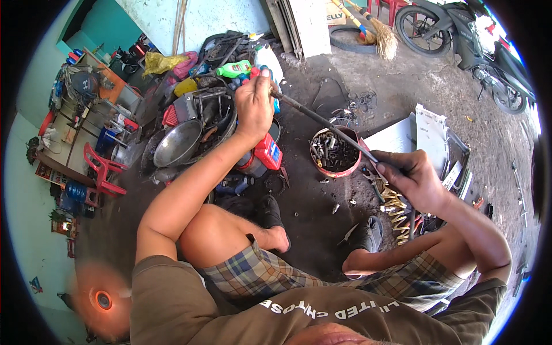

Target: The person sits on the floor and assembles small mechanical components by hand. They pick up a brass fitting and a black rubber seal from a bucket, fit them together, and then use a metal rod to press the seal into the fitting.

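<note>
A long, thin dark rod (316, 117) slants across the space in front of me, its far end on the left. My left hand (256, 109) is raised and closed around that far end, with the thumb pointing up. The near end sits between the thumb and fingers of my right hand (417, 179), which is closed on it and darkened with grime. Beneath the rod stands a round reddish tub (338, 174) holding many small metal parts. Close below my right hand lies a yellowish coiled hose (397, 213).
Left of my knees is a heap with a metal basin (178, 142), a red bottle (268, 152) and a green bottle (234, 69). A white metal panel (432, 138) lies at right. A motorcycle (477, 46) and a broom (384, 39) stand farther back. A fan (103, 300) spins at lower left.
</note>
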Action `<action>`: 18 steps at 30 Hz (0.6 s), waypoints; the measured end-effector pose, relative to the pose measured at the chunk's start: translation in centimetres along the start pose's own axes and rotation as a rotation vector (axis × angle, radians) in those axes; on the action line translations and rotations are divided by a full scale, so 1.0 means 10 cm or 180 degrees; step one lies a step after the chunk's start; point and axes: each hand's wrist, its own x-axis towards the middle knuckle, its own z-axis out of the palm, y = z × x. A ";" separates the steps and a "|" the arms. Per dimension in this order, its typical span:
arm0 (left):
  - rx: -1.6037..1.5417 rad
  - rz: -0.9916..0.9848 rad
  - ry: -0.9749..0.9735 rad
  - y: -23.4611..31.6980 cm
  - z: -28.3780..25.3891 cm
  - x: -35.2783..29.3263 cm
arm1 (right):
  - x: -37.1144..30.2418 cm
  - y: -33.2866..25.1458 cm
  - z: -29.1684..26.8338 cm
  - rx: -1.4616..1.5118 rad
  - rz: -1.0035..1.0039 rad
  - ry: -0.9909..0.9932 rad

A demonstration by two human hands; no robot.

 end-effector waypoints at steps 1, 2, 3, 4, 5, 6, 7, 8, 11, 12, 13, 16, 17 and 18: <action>-0.0002 0.0105 0.0027 0.01 0.00 0.00 | 0.00 -0.05 0.03 0.0259 0.0113 0.0016; -0.0087 0.0096 0.0025 0.03 -0.01 0.00 | 0.01 -0.08 0.05 0.0521 0.0228 0.0029; -0.0172 0.0086 0.0023 0.05 -0.02 0.00 | 0.01 -0.11 0.06 0.0628 0.0313 0.0021; -0.0256 0.0076 0.0021 0.07 -0.02 0.00 | 0.01 -0.13 0.07 0.0736 0.0398 0.0012; -0.0282 -0.0031 0.0010 0.08 -0.02 0.00 | 0.01 -0.14 0.08 0.0840 0.0484 0.0006; -0.0307 -0.0139 -0.0001 0.09 -0.02 -0.01 | 0.01 -0.09 0.07 0.0462 0.0238 0.0000; -0.0334 -0.0247 -0.0013 0.10 -0.02 -0.01 | 0.02 0.00 0.04 0.0083 -0.0007 -0.0005; -0.0407 -0.0345 -0.0056 0.12 -0.02 0.00 | 0.03 0.07 0.01 -0.0301 -0.0251 -0.0009; -0.0570 -0.0598 -0.0150 0.18 -0.06 0.02 | 0.06 0.11 -0.03 -0.1088 -0.0861 0.0227; -0.0583 -0.0656 -0.0154 0.21 -0.08 0.03 | 0.07 0.09 -0.05 -0.1141 -0.0854 0.0194; -0.0597 -0.0713 -0.0158 0.24 -0.09 0.03 | 0.08 0.03 -0.08 -0.1195 -0.0848 0.0161; -0.0665 -0.0800 -0.0113 0.26 -0.11 0.04 | 0.07 0.04 -0.11 -0.1413 -0.0988 0.0184; -0.0677 -0.0829 -0.0061 0.27 -0.11 0.04 | 0.06 0.08 -0.11 -0.1491 -0.1065 0.0202; -0.0564 -0.0834 0.0041 0.28 -0.09 0.03 | 0.05 0.09 -0.11 -0.1529 -0.1108 0.0218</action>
